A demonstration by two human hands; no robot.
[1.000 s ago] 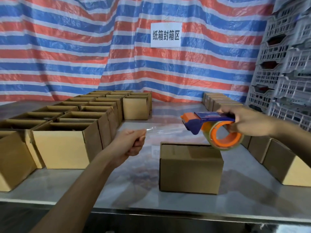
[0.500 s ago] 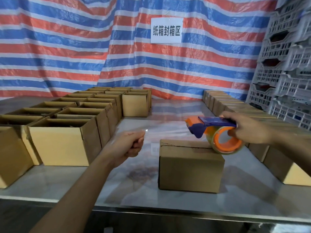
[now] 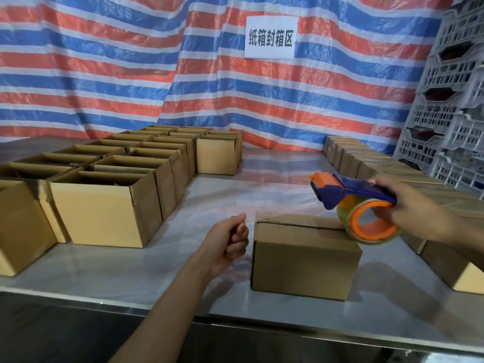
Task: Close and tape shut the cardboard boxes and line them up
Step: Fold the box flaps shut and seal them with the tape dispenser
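A closed cardboard box sits in front of me on the steel table, its top flaps folded shut. My right hand grips a blue and orange tape dispenser with a clear roll, held just above the box's right top edge. My left hand hovers at the box's left side, fingers pinched; a clear tape end between them is too faint to confirm. Several open boxes stand in rows on the left. A line of closed boxes runs along the right.
A striped tarp with a white sign hangs behind the table. Grey plastic crates are stacked at the right. Bare table surface lies between the box rows. The table's front edge is close to me.
Both hands have dropped toward the closed box; the dispenser came down from above it to its right top edge, and my left hand moved down to the box's left side.
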